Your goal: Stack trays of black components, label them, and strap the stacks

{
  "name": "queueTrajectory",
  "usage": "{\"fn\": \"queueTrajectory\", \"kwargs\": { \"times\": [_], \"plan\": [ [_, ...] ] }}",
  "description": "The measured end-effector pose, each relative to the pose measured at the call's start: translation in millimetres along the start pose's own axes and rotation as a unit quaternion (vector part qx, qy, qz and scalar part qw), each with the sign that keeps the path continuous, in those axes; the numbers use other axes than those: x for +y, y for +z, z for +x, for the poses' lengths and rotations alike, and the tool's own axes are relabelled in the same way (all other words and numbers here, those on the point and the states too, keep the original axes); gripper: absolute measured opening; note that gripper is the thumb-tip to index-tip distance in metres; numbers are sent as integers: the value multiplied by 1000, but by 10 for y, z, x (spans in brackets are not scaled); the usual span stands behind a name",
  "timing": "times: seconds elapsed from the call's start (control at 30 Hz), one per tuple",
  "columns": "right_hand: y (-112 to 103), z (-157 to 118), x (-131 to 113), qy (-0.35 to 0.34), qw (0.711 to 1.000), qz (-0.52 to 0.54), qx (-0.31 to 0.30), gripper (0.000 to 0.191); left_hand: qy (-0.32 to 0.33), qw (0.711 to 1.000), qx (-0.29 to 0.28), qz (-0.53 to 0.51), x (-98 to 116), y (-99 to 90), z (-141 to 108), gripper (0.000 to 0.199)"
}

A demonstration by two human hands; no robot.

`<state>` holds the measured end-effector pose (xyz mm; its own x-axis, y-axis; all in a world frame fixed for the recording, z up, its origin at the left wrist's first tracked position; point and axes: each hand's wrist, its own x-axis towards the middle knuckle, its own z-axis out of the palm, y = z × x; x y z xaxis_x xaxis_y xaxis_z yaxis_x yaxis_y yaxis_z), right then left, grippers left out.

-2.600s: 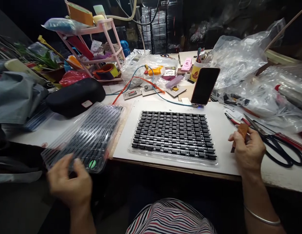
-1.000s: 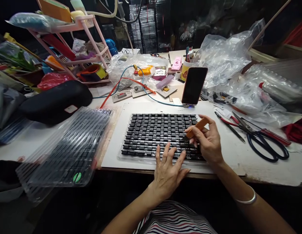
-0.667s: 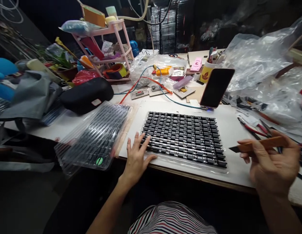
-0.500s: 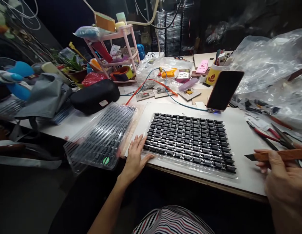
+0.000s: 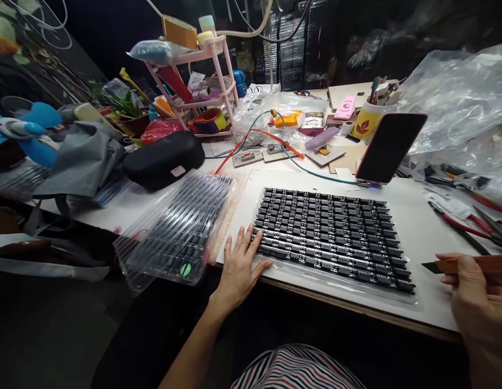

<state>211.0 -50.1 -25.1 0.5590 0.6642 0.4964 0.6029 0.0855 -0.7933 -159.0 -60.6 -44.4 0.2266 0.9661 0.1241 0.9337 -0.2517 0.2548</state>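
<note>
Right, the left hand (image 5: 238, 270) is at the near-left corner of a clear plastic tray (image 5: 340, 280), fingers moderately spread, palm down, the index fingertip by the ends of the rows and the thumb angled out along the front rim; how firmly it presses, I can't tell. Over on the right edge, the right hand (image 5: 477, 292) pinches a brown-handled knife (image 5: 469, 265), thumb on top, fingers curled underneath, the dark slanted blade pointing left, just beside the tray and apart from it. The handle's far end is cut off, so is part of that hand, and most of the curled fingers are hidden. A red-handled tool (image 5: 463, 223) behind is partly out of view too. The tray itself lies flat on a white board (image 5: 416, 216), slightly askew, packed with rows of black circuit boards (image 5: 327, 232), pale markings and pins glinting; the print is too small to read. Glare streaks the stacked trays (image 5: 178, 232) at left, a green sticker (image 5: 185, 269) on their corner.
</note>
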Motion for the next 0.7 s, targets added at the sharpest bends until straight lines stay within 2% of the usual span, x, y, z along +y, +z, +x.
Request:
{"fn": "queueTrajectory", "kwargs": {
  "times": [0.13, 0.23, 0.37, 0.47, 0.6, 0.7],
  "plan": [
    [-8, 14, 26, -2, 1000, 15, -6, 76, -5, 1000, 6, -7, 1, 17, 4, 64],
    [-21, 26, 7, -6, 999, 33, -10, 75, -10, 999, 38, -19, 64, 1, -15, 65],
    [-23, 22, -18, -14, 999, 37, -6, 73, 56, 992, 94, -68, 271, -31, -80, 47],
    [-20, 13, -14, -19, 999, 28, -2, 72, 105, 986, 86, -99, 435, -20, -106, 34],
    [-20, 6, -6, -11, 1000, 24, -2, 71, 101, 987, 60, -111, 550, 5, -91, 30],
    [-19, 3, -21, 1, 1000, 16, -4, 71, 103, 985, 47, -127, 549, -14, -80, 28]
  ]
}}
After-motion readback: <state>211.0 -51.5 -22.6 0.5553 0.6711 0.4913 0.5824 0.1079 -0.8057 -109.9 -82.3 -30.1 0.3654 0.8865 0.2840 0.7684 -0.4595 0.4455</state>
